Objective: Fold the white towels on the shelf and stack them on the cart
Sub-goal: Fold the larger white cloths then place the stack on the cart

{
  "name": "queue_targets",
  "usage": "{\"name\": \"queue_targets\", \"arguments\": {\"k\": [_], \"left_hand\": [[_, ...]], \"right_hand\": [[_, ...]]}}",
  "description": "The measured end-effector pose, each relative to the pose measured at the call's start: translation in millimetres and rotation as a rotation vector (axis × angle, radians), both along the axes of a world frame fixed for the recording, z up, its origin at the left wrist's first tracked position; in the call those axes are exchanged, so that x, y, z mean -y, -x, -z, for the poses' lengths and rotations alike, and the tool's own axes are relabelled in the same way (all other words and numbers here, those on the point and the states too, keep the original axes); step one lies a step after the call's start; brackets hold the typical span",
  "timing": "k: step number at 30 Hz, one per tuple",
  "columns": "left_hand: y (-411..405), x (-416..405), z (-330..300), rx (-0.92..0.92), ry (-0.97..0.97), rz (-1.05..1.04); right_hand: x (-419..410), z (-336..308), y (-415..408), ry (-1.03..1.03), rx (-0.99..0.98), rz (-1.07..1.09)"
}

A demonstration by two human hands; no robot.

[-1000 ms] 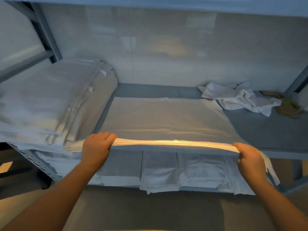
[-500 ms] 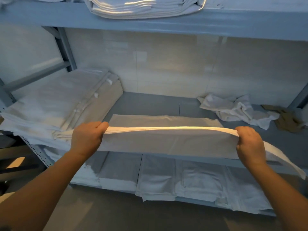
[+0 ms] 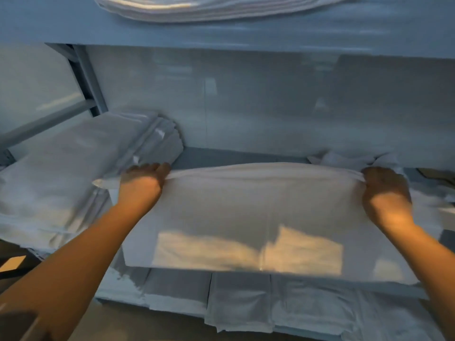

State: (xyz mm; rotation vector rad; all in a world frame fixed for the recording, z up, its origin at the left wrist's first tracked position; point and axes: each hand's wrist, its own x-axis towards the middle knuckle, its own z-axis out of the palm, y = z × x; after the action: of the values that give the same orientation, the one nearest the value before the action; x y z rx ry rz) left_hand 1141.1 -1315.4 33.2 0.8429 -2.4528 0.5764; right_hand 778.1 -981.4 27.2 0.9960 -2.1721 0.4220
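We hold a white towel [image 3: 248,217] stretched between our hands over the middle shelf [image 3: 236,157]: the left hand [image 3: 141,185] pinches its far left corner, the right hand [image 3: 385,193] pinches the far right corner, each grip curled round the folded edge. A folded stack [image 3: 73,168] lies on the shelf just left; crumpled towels [image 3: 344,157] lie behind the right hand.

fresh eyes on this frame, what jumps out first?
The white towel stretched flat across the middle, with a warm patch of light on its near half. The left hand and right hand each grip an end of its far edge, above the middle shelf. Next, the stack of folded linens at the left of that shelf, and the crumpled white cloth behind the right hand.
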Motion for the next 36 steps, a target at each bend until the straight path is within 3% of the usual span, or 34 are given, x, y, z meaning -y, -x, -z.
{"name": "queue_targets", "arguments": {"k": [7,11,15,18,22,29,33,36], "left_hand": [[66.7,77.7,55.0,0.163,-0.130,0.013],[98.7,117.6,125.4,0.296,-0.352,-0.021],[125.4,138.8,198.7,0.299,-0.425,-0.056],[134.0,152.9,232.9,0.330,-0.476,-0.099],[126.6,170.6,245.8,0.431,-0.553,-0.052],[122.1,173.0,240.3,0.362,-0.623,-0.054],[128.1,179.3,235.5,0.321,-0.536,-0.076],[133.4,184.6,234.9,0.258,-0.606,-0.147]], "right_hand": [[67.1,43.9,60.7,-0.212,-0.050,-0.030],[107.0,108.5,97.1,-0.355,0.072,-0.059],[125.4,191.9,122.9,-0.432,0.115,-0.083],[137.8,219.6,130.7,-0.468,0.307,-0.078],[176.5,221.5,120.3,-0.468,0.517,-0.084],[292.4,213.1,34.0,-0.503,0.779,-0.403],[309.7,227.5,20.6,-0.523,0.722,-0.330],[309.4,238.5,17.1,-0.491,0.609,-0.232]]}}
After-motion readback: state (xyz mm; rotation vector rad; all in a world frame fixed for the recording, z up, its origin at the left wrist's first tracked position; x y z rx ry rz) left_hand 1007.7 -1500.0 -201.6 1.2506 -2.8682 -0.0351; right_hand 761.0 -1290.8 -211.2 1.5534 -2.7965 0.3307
